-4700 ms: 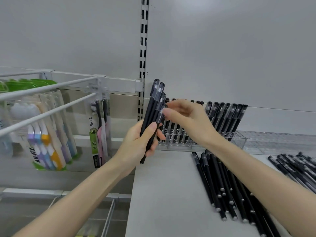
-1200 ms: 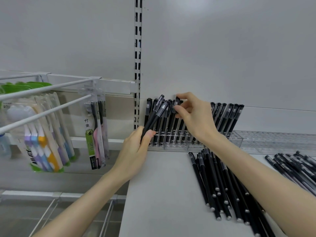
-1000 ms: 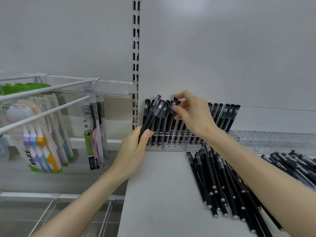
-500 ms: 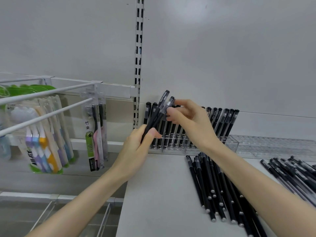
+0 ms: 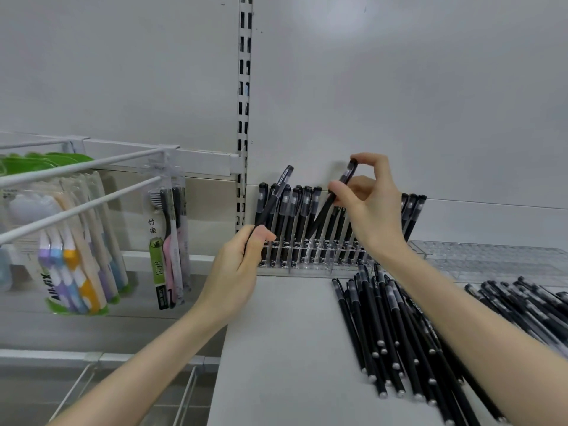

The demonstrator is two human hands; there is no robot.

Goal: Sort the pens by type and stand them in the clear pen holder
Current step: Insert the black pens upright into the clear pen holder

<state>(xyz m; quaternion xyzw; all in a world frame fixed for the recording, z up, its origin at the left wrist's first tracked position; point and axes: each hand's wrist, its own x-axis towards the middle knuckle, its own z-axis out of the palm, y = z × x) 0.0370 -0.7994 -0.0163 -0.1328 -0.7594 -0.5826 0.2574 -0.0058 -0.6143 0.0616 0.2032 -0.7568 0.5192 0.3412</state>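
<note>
Over holder (image 5: 310, 266), R hand (image 5: 368, 207) pinches pen (image 5: 321, 215) tilted cap up-right; L hand (image 5: 233, 265) grips 2nd pen (image 5: 273, 196).

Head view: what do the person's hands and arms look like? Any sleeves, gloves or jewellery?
Both are bare. The left hand and right hand wear no gloves or rings that show. The left forearm and right forearm carry no sleeve, watch or bracelet up to the frame edge.

Pens (image 5: 373, 318): matt black plastic barrels, smoky translucent caps, small shiny metal-look end plugs. Clear pen holder (image 5: 307, 267): glossy transparent plastic. Shelf (image 5: 276, 348): smooth matt grey surface. Display hooks (image 5: 76, 210) and slotted upright (image 5: 245, 118): white-painted metal. Toothbrush packs (image 5: 76, 272): glossy clear blister plastic.
</note>
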